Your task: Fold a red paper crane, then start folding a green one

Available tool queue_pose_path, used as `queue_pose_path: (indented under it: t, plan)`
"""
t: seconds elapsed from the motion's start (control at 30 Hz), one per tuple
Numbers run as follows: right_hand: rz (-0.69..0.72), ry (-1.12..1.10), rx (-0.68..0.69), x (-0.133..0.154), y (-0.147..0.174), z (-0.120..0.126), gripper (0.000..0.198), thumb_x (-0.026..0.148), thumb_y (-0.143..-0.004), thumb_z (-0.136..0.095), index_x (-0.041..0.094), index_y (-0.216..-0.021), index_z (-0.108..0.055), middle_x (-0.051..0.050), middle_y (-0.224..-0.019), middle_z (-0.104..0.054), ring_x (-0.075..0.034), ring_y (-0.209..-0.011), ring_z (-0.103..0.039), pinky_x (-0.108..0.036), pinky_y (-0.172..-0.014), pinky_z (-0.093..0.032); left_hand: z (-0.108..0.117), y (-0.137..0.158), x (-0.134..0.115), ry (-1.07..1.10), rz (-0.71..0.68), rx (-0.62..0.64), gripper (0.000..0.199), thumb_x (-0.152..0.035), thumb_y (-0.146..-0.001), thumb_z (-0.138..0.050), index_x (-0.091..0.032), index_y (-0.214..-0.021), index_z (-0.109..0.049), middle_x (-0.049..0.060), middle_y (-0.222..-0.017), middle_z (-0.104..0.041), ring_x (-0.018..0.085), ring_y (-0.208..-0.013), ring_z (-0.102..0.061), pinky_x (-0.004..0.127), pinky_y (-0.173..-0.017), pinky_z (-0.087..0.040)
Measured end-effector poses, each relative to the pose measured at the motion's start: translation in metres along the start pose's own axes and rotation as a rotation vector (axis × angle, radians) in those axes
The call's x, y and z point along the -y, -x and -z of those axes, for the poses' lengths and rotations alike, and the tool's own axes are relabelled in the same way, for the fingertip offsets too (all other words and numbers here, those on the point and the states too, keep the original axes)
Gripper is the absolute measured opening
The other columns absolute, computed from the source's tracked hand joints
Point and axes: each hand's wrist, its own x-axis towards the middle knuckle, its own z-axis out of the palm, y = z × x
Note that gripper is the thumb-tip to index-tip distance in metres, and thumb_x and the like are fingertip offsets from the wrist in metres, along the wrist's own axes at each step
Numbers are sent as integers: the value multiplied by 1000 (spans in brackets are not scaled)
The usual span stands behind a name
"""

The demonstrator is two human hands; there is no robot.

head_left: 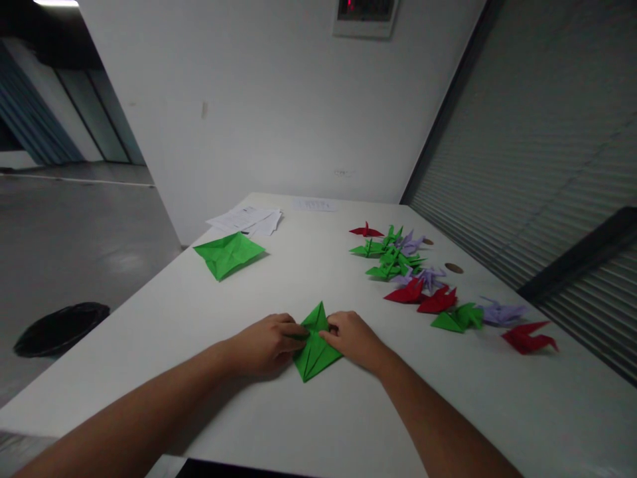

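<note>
A partly folded green origami paper (314,358) lies on the white table in front of me, one point away from me and one toward me. Creases run along its surface. My left hand (271,342) is at its left side, fingers together and resting on the paper's edge. On the opposite side, my right hand (354,337) pinches the right edge, thumb on top and the index finger curled. Both hands hold the same sheet, and parts of its side edges are hidden under the fingers.
A creased green sheet (229,253) lies at the left, near white printed papers (247,218). Green, purple and red paper cranes (395,262) cluster at the right, with a red crane (530,338) nearest. A black-lined bin (62,328) stands on the floor left of the table (318,425).
</note>
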Motion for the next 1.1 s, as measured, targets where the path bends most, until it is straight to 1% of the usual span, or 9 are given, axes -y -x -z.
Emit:
queue_pose_path:
  t: [0.23, 0.3, 0.47, 0.6, 0.8, 0.9, 0.97, 1.03, 1.1]
  plan:
    - [-17, -46, -116, 0, 0, 0, 27, 18, -86, -75, 17, -64, -59, 3, -65, -56, -13, -62, -50, -25, -60, -29, 2, -2, 1, 5, 56, 31, 25, -15, -94, -61, -25, -112, -75, 8, -121, -75, 31, -122, -61, 47, -106, -47]
    - [-27, -61, -103, -1, 0, 0, 26, 15, -84, -75, 17, -64, -59, 4, -64, -56, -13, -62, -51, -24, -60, -29, 0, -3, 3, 37, 30, 29, 26, -14, -92, -61, -24, -112, -74, 8, -119, -76, 29, -120, -63, 45, -108, -47]
    - [-126, -54, -68, -2, -1, 3, 23, 21, -86, -77, 16, -66, -68, 1, -62, -64, -14, -60, -54, -25, -58, -30, -2, -4, 5, 58, -18, 11, 35, -11, -89, -61, -23, -120, -72, 10, -122, -75, 27, -114, -66, 43, -106, -49]
    - [-208, -16, -70, 1, -2, 5, 25, 29, -89, -76, 17, -68, -74, -3, -64, -70, -16, -62, -58, -27, -59, -32, 3, -3, -1, -12, 61, 38, 33, -17, -89, -65, -25, -121, -72, 9, -127, -74, 31, -122, -61, 47, -105, -45]
    - [-212, 52, -120, 0, -3, 5, 19, 25, -87, -76, 19, -70, -75, -4, -70, -74, -18, -66, -63, -28, -63, -36, 5, -3, -9, -28, 115, 98, 38, -27, -90, -69, -24, -129, -68, 10, -134, -69, 31, -122, -62, 46, -108, -44]
    - [-122, 80, -235, -3, 0, 7, 16, 20, -88, -72, 18, -73, -73, -5, -74, -73, -19, -70, -64, -29, -67, -41, 3, -3, -9, -25, 98, 103, 41, -30, -90, -71, -23, -130, -68, 12, -137, -67, 32, -124, -62, 46, -109, -46]
    - [24, 55, -287, -3, 3, 9, 15, 17, -91, -66, 18, -78, -73, -6, -77, -71, -20, -73, -64, -30, -71, -46, 2, -3, -8, -22, 89, 98, 42, -32, -89, -72, -22, -129, -68, 13, -138, -66, 33, -125, -62, 47, -109, -48]
    - [210, 14, -287, 0, 6, 12, 15, 17, -94, -61, 18, -90, -75, -8, -85, -73, -22, -81, -66, -34, -80, -51, 2, -4, -7, -11, 74, 94, 42, -34, -89, -73, -21, -129, -68, 14, -138, -66, 34, -126, -62, 47, -109, -49]
    - [377, 5, -225, 5, 9, 15, 20, 18, -97, -59, 19, -106, -76, -11, -103, -76, -26, -102, -66, -41, -98, -51, 1, -4, -7, 9, 60, 89, 41, -35, -89, -73, -19, -127, -68, 15, -135, -67, 33, -123, -64, 47, -109, -50]
